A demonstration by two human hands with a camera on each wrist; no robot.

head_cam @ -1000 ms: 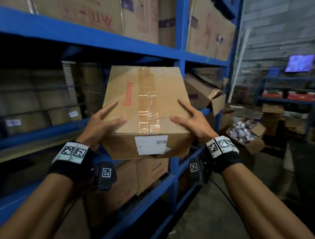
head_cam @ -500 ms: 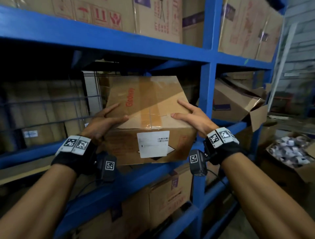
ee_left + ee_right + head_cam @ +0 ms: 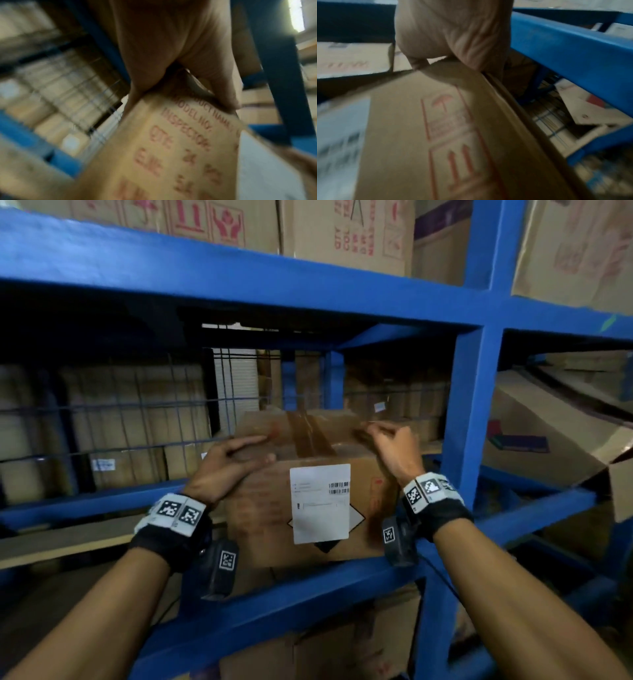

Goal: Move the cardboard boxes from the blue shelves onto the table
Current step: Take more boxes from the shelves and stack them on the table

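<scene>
A brown cardboard box (image 3: 260, 518) with a white label and tape along its top rests on the blue shelf beam (image 3: 308, 594), inside the middle bay. My left hand (image 3: 236, 460) grips its top left corner, fingers lying over the top and thumb along the front edge. My right hand (image 3: 390, 446) curls over the top right corner. The left wrist view shows my left hand (image 3: 171, 47) straddling the box (image 3: 171, 155) at its corner. In the right wrist view my right hand (image 3: 450, 33) holds the box (image 3: 419, 135) at its upper edge.
A blue upright post (image 3: 469, 422) stands just right of the box. Wire mesh (image 3: 120, 419) and more cartons fill the back of the bay. Boxes (image 3: 342, 231) sit on the shelf above, others (image 3: 342, 645) below. An opened carton (image 3: 548, 433) lies in the right bay.
The box was held in the air in front of the shelves; it has moved into the bay and now rests on the shelf. Both hands slid from its sides to its top corners.
</scene>
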